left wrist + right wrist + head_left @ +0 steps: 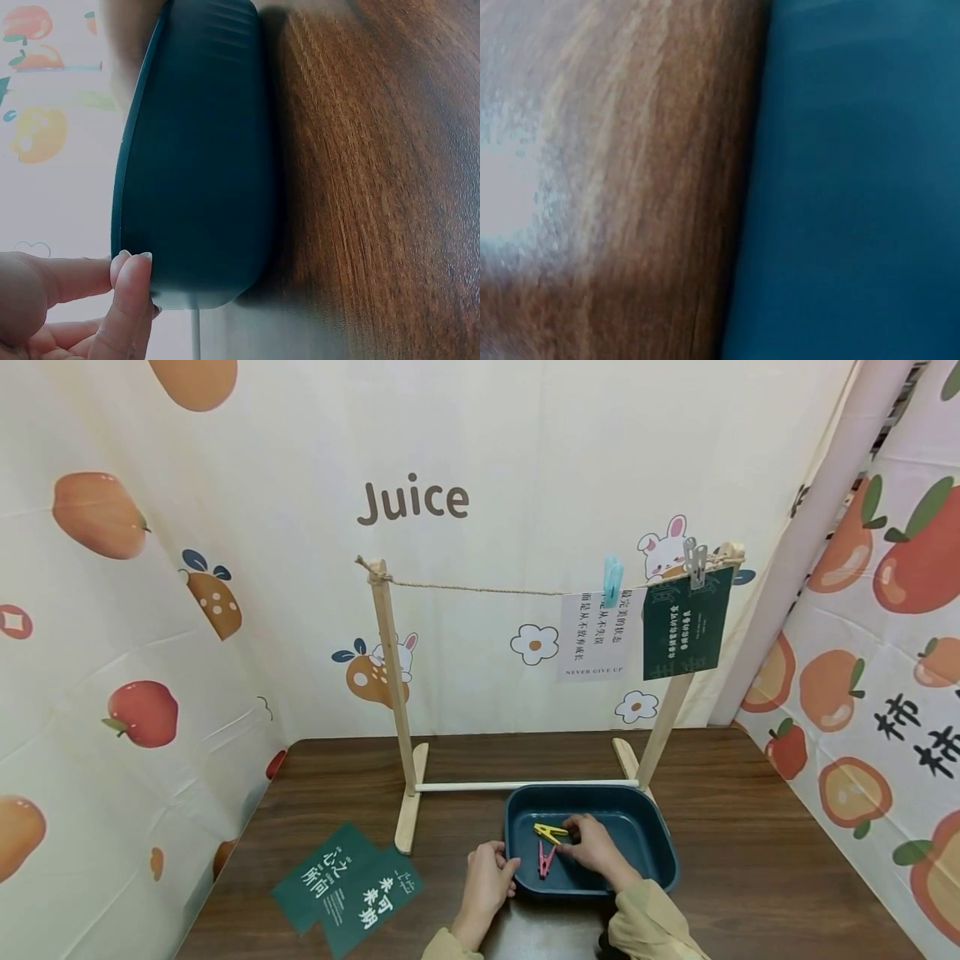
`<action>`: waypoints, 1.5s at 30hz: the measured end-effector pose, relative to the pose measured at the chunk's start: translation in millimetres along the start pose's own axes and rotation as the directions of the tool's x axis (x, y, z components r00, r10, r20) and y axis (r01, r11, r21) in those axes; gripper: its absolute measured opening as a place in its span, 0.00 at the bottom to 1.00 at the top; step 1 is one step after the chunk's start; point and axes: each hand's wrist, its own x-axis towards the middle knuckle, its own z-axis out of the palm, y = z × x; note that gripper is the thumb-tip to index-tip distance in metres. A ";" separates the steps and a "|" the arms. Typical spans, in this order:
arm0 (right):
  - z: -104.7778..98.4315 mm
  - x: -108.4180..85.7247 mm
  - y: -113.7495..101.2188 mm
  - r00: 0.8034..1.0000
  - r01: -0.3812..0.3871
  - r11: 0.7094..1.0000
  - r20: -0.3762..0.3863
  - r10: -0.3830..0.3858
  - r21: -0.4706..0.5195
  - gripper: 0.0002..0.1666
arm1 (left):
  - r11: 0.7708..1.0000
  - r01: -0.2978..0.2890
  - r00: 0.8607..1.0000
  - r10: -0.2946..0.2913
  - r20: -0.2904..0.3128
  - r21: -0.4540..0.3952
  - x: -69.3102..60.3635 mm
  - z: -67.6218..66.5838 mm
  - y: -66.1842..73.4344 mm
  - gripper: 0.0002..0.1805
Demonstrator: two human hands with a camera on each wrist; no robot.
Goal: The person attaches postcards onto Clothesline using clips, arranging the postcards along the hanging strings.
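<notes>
A dark blue plastic basin (667, 852) stands on the table; its outer wall (202, 150) fills much of the left wrist view. My left hand (486, 885) pinches the basin's rim at its left side, thumb and fingertips on either side of the edge. My right hand (596, 852) is inside the basin, its fingers curled beside a yellow clothespin (549, 832) and a pink clothespin (546, 862). Whether those fingers grip a clothespin is hidden. The right wrist view shows only the basin's side (855, 180) and wood.
Behind the basin a wooden rack (395, 685) carries a string (480, 589). A blue clothespin (612, 581) holds a white card (592, 643); a clear clip (696, 566) holds a green card (686, 635). Overlapping green cards (375, 893) lie on the table (765, 877) at left.
</notes>
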 end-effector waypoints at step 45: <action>-13.6 -15.4 3.6 0.998 -0.044 0.998 -0.051 0.042 -0.035 0.13 | 0.955 -0.043 0.975 0.105 -0.196 0.294 -19.2 -35.8 -20.0 0.12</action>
